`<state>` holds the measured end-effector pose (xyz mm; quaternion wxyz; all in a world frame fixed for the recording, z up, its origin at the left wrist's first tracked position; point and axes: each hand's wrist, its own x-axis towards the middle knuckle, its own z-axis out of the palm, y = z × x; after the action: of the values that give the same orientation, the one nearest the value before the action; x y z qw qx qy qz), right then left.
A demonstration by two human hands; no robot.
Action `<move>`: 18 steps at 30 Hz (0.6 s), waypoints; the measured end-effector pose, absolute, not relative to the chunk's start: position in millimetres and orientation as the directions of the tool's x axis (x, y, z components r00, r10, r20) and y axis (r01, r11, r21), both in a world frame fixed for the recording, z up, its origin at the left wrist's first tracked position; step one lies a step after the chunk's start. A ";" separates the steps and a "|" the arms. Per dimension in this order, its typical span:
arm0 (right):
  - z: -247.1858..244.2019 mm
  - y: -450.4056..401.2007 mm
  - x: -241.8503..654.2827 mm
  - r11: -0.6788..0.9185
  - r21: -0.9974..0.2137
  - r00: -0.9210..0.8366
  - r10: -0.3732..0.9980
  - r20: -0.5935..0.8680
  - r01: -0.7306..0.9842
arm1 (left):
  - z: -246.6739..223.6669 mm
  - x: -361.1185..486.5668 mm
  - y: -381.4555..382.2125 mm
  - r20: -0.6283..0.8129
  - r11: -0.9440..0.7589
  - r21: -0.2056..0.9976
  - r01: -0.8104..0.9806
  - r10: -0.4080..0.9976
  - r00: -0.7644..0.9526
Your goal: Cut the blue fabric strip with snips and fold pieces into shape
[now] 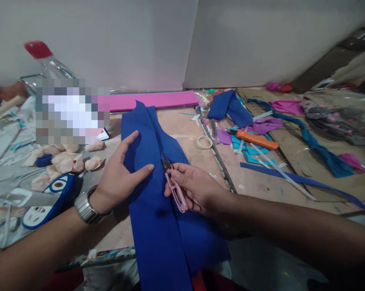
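A long piece of blue fabric lies over the table and hangs past its front edge, with a fold or slit running lengthwise along its middle. My left hand rests on the fabric's left part, thumb and fingers spread, holding nothing. In my right hand is a pair of pink thread snips. Their dark blades point away from me and meet the fabric at the fold line. Whether the blade tips are inside the fold I cannot tell.
Behind the fabric lies a pink strip. Right of it are a tape roll, an orange cutter knife, blue scraps and a twisted teal strip. At left are a blue-and-white power strip and peach fabric scraps.
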<state>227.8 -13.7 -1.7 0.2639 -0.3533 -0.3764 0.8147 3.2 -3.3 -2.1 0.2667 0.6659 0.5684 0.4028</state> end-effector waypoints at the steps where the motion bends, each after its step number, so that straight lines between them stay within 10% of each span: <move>1: -2.7 -13.8 227.9 -0.572 -0.804 -0.610 0.699 -0.374 -0.162 | -2.3 3.1 -3.4 0.226 -0.201 0.816 0.542 0.974 0.020; 12: -10.1 -13.2 227.1 -0.540 -0.831 -0.569 0.729 -0.380 -0.137 | 3.2 3.8 -6.6 0.205 -0.165 0.868 0.469 0.978 -0.035; 18: -6.8 -12.6 228.7 -0.558 -0.824 -0.542 0.724 -0.426 -0.098 | 16.6 9.4 -6.5 0.009 -0.011 1.000 -0.013 0.992 -0.129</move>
<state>228.7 -12.6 -6.8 0.2615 -0.4009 -0.3906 0.7864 9.4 -6.5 16.6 0.4675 0.4659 0.5254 0.5370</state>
